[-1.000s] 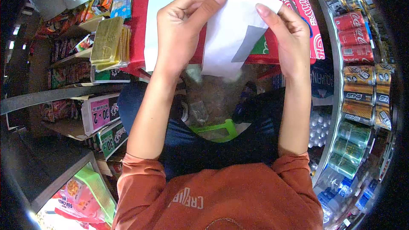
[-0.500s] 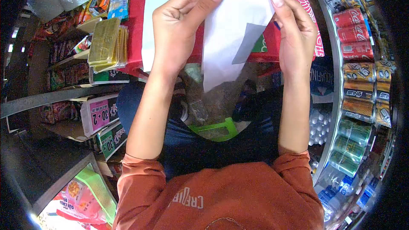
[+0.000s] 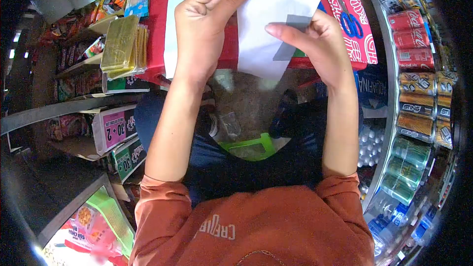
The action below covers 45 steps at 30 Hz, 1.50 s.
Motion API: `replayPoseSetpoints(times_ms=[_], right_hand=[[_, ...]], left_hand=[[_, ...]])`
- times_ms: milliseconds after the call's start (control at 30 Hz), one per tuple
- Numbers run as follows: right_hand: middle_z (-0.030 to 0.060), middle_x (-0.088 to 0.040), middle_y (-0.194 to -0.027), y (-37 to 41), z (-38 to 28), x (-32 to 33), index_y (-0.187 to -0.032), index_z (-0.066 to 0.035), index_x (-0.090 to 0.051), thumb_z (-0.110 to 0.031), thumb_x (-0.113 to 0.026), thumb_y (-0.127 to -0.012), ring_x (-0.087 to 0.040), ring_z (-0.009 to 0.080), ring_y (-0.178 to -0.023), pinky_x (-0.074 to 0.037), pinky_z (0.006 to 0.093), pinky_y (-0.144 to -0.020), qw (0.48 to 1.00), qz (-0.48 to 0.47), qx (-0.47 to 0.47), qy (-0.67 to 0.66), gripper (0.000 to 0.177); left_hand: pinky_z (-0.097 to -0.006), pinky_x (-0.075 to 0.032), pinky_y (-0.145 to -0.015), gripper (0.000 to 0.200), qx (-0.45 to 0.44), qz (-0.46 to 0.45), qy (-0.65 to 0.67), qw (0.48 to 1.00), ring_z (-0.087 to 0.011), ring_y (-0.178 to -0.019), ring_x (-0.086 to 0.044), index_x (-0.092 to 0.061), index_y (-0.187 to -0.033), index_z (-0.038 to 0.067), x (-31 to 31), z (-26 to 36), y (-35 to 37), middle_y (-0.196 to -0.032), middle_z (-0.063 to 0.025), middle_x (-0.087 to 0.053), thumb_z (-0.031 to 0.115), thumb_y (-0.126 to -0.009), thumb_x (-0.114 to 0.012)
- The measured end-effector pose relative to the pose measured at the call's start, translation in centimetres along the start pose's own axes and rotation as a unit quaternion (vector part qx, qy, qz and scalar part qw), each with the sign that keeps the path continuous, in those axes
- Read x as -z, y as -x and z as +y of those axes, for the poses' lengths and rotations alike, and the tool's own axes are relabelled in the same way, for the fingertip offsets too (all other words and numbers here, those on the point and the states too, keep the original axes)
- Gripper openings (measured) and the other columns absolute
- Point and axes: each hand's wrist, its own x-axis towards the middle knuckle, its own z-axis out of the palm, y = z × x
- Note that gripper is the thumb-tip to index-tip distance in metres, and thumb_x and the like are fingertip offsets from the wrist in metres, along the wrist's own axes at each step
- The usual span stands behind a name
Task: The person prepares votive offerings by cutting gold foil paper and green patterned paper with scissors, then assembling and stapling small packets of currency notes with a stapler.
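Note:
I hold a white paper sheet (image 3: 268,29) up in front of me with both hands. My left hand (image 3: 204,29) pinches its upper left edge between thumb and forefinger. My right hand (image 3: 315,44) grips its right side, fingers curled across the front next to a grey folded flap (image 3: 290,34). The sheet hangs over the near edge of a red table (image 3: 157,29).
Another white sheet (image 3: 172,24) lies on the red table beside a red patterned packet (image 3: 354,24). Gold packets (image 3: 120,44) and snack shelves (image 3: 74,69) stand at the left. Rows of drink cans (image 3: 419,83) line the right. A green stool (image 3: 249,148) sits below.
My right hand has slid from the sheet's top right corner down to its middle right, folding over the front. The sheet has risen slightly and shows less length below.

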Motion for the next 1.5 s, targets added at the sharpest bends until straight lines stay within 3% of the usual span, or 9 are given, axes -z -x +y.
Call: replayPoseSetpoints(times_ms=[100,200,333,467,667,967,1167,1267,1500], right_hand=[[0.0051,-0.075,-0.102,-0.2,-0.2,0.2,-0.109,0.001,-0.072,-0.012,-0.082,-0.086,-0.069,0.0101,-0.090,-0.055,0.0269,-0.081,1.000,0.023,0.003,0.016,0.029],[0.0060,-0.076,-0.100,-0.4,-0.3,0.5,-0.106,0.000,-0.073,-0.013,-0.082,-0.087,-0.070,0.0107,-0.088,-0.055,0.0264,-0.080,0.998,0.065,0.020,0.003,0.025],[0.0072,-0.076,-0.100,-0.6,-0.1,1.3,-0.104,-0.001,-0.073,-0.014,-0.082,-0.086,-0.071,0.0126,-0.088,-0.055,0.0269,-0.081,0.994,0.105,0.029,-0.016,0.023],[0.0061,-0.076,-0.100,-0.3,-0.1,1.1,-0.105,-0.001,-0.074,-0.015,-0.082,-0.086,-0.071,0.0118,-0.088,-0.054,0.0271,-0.083,0.997,0.076,-0.002,-0.010,0.024],[0.0048,-0.076,-0.102,-0.3,0.4,1.5,-0.109,-0.002,-0.074,-0.017,-0.083,-0.086,-0.069,0.0097,-0.090,-0.052,0.0265,-0.084,0.997,0.034,-0.059,0.019,0.029],[0.0019,-0.075,-0.100,-0.4,0.4,0.9,-0.110,-0.003,-0.074,-0.017,-0.084,-0.085,-0.068,0.0077,-0.088,-0.052,0.0250,-0.081,0.998,0.027,-0.055,0.014,0.030],[0.0011,-0.075,-0.099,-0.5,0.7,0.9,-0.108,-0.003,-0.075,-0.019,-0.084,-0.085,-0.067,0.0068,-0.087,-0.052,0.0246,-0.079,0.998,0.034,-0.052,0.023,0.030],[0.0008,-0.075,-0.098,-0.4,0.4,0.9,-0.108,-0.003,-0.075,-0.021,-0.084,-0.085,-0.068,0.0069,-0.087,-0.052,0.0250,-0.079,0.997,0.027,-0.058,0.041,0.030],[0.0015,-0.075,-0.098,-0.2,0.2,0.5,-0.111,-0.003,-0.075,-0.022,-0.083,-0.085,-0.068,0.0088,-0.086,-0.054,0.0270,-0.081,0.998,0.000,-0.050,0.029,0.032]], left_hand=[[-0.0240,-0.051,-0.086,0.023,0.023,-0.003,0.030,0.999,-0.0094,-0.095,-0.068,-0.074,-0.111,0.000,0.9,-0.7,-0.6,-0.104,-0.0056,-0.075,0.019,-0.098,-0.070],[-0.0259,-0.053,-0.087,0.024,0.082,-0.101,0.033,0.991,-0.0096,-0.099,-0.068,-0.074,-0.113,0.001,0.3,0.3,0.0,-0.105,-0.0058,-0.075,0.019,-0.098,-0.070],[-0.0252,-0.054,-0.080,0.021,0.101,-0.158,-0.075,0.979,-0.0086,-0.090,-0.069,-0.077,-0.110,0.003,0.6,-0.3,0.2,-0.098,-0.0028,-0.076,0.018,-0.096,-0.072],[-0.0225,-0.050,-0.073,0.019,0.086,-0.134,-0.116,0.980,-0.0063,-0.081,-0.066,-0.078,-0.106,0.002,0.5,0.0,0.1,-0.094,-0.0019,-0.075,0.017,-0.096,-0.072],[-0.0199,-0.050,-0.068,0.016,0.072,-0.087,-0.036,0.993,-0.0026,-0.074,-0.060,-0.079,-0.100,0.003,0.2,-0.7,0.0,-0.085,0.0016,-0.072,0.017,-0.093,-0.076],[-0.0268,-0.053,-0.085,0.021,0.088,-0.089,-0.052,0.991,-0.0111,-0.092,-0.069,-0.076,-0.110,0.000,0.5,-0.1,0.0,-0.102,-0.0059,-0.076,0.015,-0.097,-0.068],[-0.0269,-0.053,-0.086,0.022,0.091,-0.085,-0.036,0.992,-0.0114,-0.092,-0.070,-0.075,-0.111,0.000,0.5,-0.4,-0.1,-0.103,-0.0060,-0.075,0.016,-0.098,-0.068],[-0.0229,-0.054,-0.073,0.020,0.076,-0.072,-0.009,0.994,-0.0063,-0.080,-0.067,-0.078,-0.103,0.003,0.6,-0.9,-0.3,-0.090,-0.0024,-0.075,0.020,-0.094,-0.075],[-0.0250,-0.055,-0.077,0.024,0.091,-0.023,0.042,0.995,-0.0092,-0.083,-0.069,-0.076,-0.107,0.002,0.3,-0.8,-0.3,-0.095,-0.0043,-0.075,0.023,-0.095,-0.074]])
